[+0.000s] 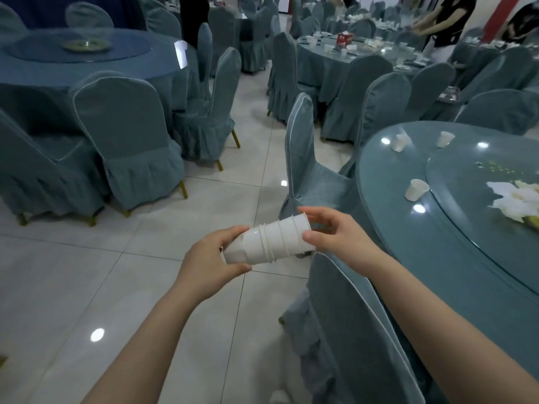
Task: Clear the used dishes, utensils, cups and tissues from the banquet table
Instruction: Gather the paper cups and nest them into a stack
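Cup stacking break beside the banquet table

Left hand [208, 265] grips the nested white disposable cups [267, 243] sideways, right hand [335, 232] pinches the rim, probably seating them; three loose white cups [416, 190] wait at 2 o'clock on the teal glass-topped table [408, 246].

Both bare forearms reach forward from the lower edge and converge at the middle. The left hand [208, 258] curls thumb and fingers round the closed end of a stack of paper cups [267, 242]. The right hand [338, 234] pinches the stack's open end between thumb and fingers.

Banquet hall: round clothed tables [437, 228], rows of covered chairs [131, 126].
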A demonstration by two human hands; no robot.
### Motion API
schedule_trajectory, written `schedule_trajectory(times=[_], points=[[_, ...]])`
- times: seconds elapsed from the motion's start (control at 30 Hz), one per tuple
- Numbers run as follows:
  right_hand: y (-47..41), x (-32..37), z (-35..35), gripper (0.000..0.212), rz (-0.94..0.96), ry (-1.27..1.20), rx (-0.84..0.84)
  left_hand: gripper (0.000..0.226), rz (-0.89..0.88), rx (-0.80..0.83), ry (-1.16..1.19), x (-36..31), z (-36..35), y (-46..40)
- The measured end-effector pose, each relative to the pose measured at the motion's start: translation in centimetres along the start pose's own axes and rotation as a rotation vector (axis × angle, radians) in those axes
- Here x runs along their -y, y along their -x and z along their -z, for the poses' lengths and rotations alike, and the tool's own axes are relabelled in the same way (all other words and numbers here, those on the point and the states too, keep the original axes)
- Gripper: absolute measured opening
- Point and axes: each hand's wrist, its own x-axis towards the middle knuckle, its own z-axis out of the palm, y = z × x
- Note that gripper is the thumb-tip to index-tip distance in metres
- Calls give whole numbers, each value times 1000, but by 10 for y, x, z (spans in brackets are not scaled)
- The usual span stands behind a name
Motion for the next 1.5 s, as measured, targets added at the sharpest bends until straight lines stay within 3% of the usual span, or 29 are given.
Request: schedule_trajectory(times=[0.33, 0.63, 0.73, 0.87, 1.03, 1.33, 1.5], points=[[-99, -7, -46, 31, -41, 65, 33, 69, -23, -50, -199, 50, 38, -65], [-251, -22, -22, 17, -113, -31, 53, 74, -35, -60, -357, 66, 32, -221], [-299, -24, -5, 26, -86, 14, 23, 69, -54, -63, -373, 66, 35, -278], [-333, -39, 36, 41, -117, 1, -104, 69, -76, 5, -320, 56, 17, -343], [-343, -76, 112, 16, -199, -22, -343, 67, -151, 118, -237, 42, -25, -432], [-333, -124, 224, 19, -448, 161, -867, 64, -346, 413, -50, -10, -117, -596], [-327, -141, 267, 24, -578, 260, -1103, 59, -434, 489, -6, -48, -153, -669]])
